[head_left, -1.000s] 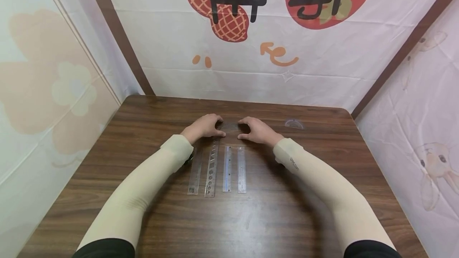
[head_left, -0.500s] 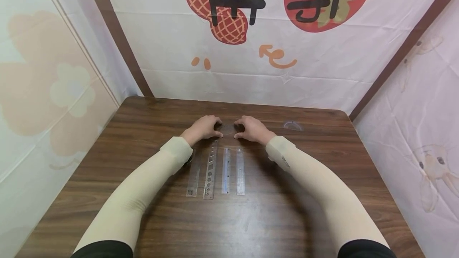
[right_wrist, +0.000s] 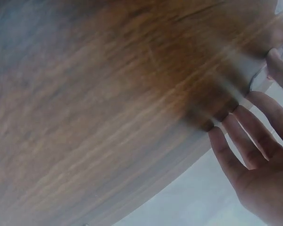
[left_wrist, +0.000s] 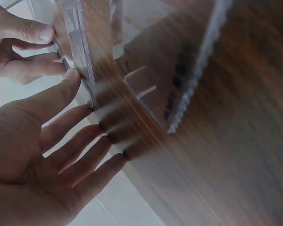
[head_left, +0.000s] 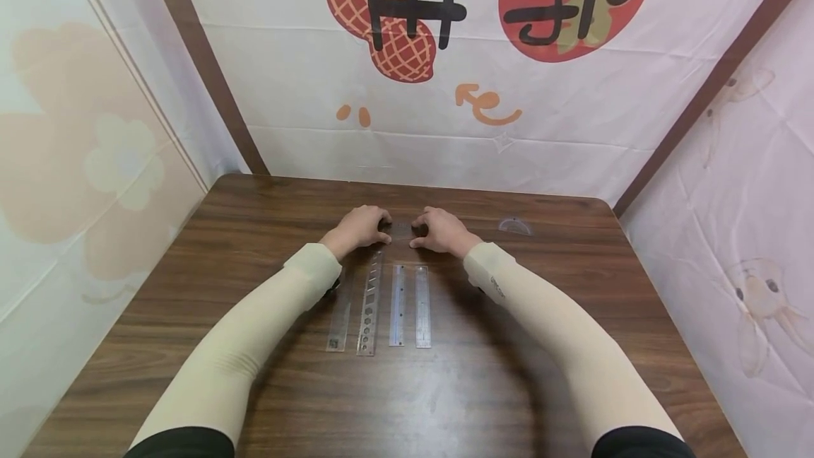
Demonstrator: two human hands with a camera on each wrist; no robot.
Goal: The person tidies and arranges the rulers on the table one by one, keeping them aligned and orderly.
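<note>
1. The person's left hand (head_left: 358, 227) and right hand (head_left: 445, 232) face each other near the far edge of the brown wooden table (head_left: 365, 405), the fingers of each bent slightly inward.
2. Between them a clear plastic piece (head_left: 401, 230) lies on the wood; it is so see-through that I can't make out its full outline.
3. The left hand's fingers are spread, thumb well apart from them, and the tips of thumb and forefinger touch the edge of the piece at its left end.
4. The right hand mirrors that at the other end: fingers fanned out, thumb apart. Whether either hand presses on the plastic, I can't tell.
5. Nearer the person, four clear rulers lie side by side, running lengthwise toward the body: a plain one (head_left: 338, 320) whose upper end is hidden by the left wrist, one with a row of cut-out shapes (head_left: 368, 311), a bluish one (head_left: 397, 306), and a narrow one (head_left: 422, 307) on the right.
6. A clear protractor (head_left: 515, 227) sits off to the right of the right hand, well apart from it.
7. Pale sleeves (head_left: 254, 331) cover both forearms, and a printed white cloth (head_left: 286, 76) hangs behind the table.
</note>
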